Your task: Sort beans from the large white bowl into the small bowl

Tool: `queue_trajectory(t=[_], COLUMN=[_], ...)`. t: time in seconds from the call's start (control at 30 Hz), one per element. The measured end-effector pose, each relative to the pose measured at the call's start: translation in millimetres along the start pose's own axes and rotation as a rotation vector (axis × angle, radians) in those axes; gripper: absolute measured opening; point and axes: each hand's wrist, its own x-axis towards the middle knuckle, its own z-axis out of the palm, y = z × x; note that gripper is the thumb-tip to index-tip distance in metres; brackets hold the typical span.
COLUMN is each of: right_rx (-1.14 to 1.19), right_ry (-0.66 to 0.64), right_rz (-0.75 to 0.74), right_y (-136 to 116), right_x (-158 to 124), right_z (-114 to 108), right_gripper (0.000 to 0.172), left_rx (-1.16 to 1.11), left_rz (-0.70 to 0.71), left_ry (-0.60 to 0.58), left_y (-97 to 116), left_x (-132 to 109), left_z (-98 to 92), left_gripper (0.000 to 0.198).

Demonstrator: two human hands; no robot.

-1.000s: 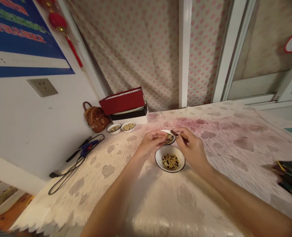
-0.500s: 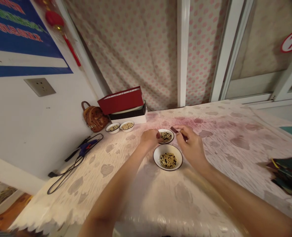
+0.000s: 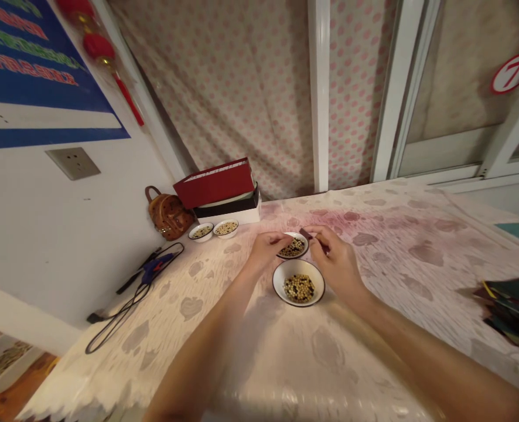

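Note:
Over the left rim of a small white bowl (image 3: pixel 293 248) of mixed dark and pale beans hovers my left hand (image 3: pixel 266 247). Its thumb and fingertips are pressed together, and anything between them is too small to make out. My right hand (image 3: pixel 335 258), at the bowl's right side, pinches a small dark brown flat piece (image 3: pixel 306 234); its kind does not show clearly. Closer to me stands a larger white dark-rimmed bowl (image 3: pixel 279 287) with similar yellowish and black beans, between my forearms.
Two small bowls of beans, one (image 3: pixel 201 231) beside the other (image 3: pixel 226 228), stand by stacked boxes (image 3: pixel 228 199). A brown mini backpack (image 3: pixel 170 214) leans near the wall. A blue corded tool (image 3: pixel 156 266) lies left; dark green cloth (image 3: pixel 514 308) lies right on the patterned tablecloth (image 3: pixel 189 308).
My left fingers have lifted from the beans in the small bowl and now sit above its rim. My right hand, still pinching the brown piece, has shifted slightly left.

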Motion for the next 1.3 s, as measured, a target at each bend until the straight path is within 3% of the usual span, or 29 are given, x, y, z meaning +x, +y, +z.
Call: queue_trajectory(t=[0.1, 0.23, 0.93, 1.17, 1.3], right_rx=[0.030, 0.054, 0.079, 0.056, 0.028], right_ry=[-0.049, -0.100, -0.196, -0.199, -0.123], right_rz=[0.002, 0.006, 0.029, 0.005, 0.007], right_y=[-1, -3, -1, -2, -2], right_x=[-3, -7, -8, -8, -6], right_z=[3, 5, 6, 7, 5], right_gripper=[0.028, 0.028, 0.031, 0.028, 0.028], left_rx=[-0.410, -0.572, -0.645, -0.657, -0.583], left_rz=[-0.104, -0.149, -0.109, -0.093, -0.060], left_ry=[-0.054, -0.047, -0.108, -0.013, 0.035], left_y=[0, 3, 9, 4, 1], left_x=[-17, -27, -35, -33, -30], left_z=[2.1, 6.2, 18.5, 22.2, 18.7], left_gripper=[0.035, 0.040, 0.039, 0.040, 0.042])
